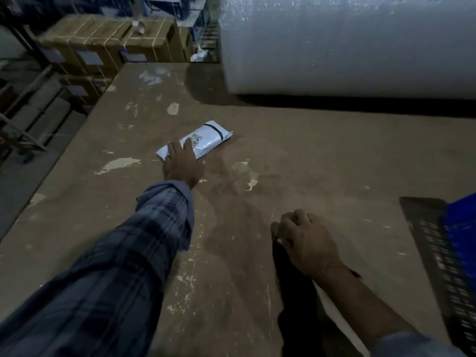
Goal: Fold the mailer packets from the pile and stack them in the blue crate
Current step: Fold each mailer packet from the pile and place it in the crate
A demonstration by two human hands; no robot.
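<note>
A white mailer packet [206, 139] with a printed code label and a dark stripe lies flat on the brown table [296, 155], a little left of centre. My left hand [181, 163] reaches out and lies on its near end, fingers spread over the top. My right hand [306, 240] rests on the table nearer to me, fingers curled under, with nothing visible in it. A corner of the blue crate [461, 228] shows at the right edge, apart from both hands. No pile of packets is in view.
A huge roll of bubble wrap [347, 42] fills the table's far right. Strapped cardboard boxes [110, 45] are stacked beyond the far left edge. The table's left edge drops to the floor and a metal frame [23, 119].
</note>
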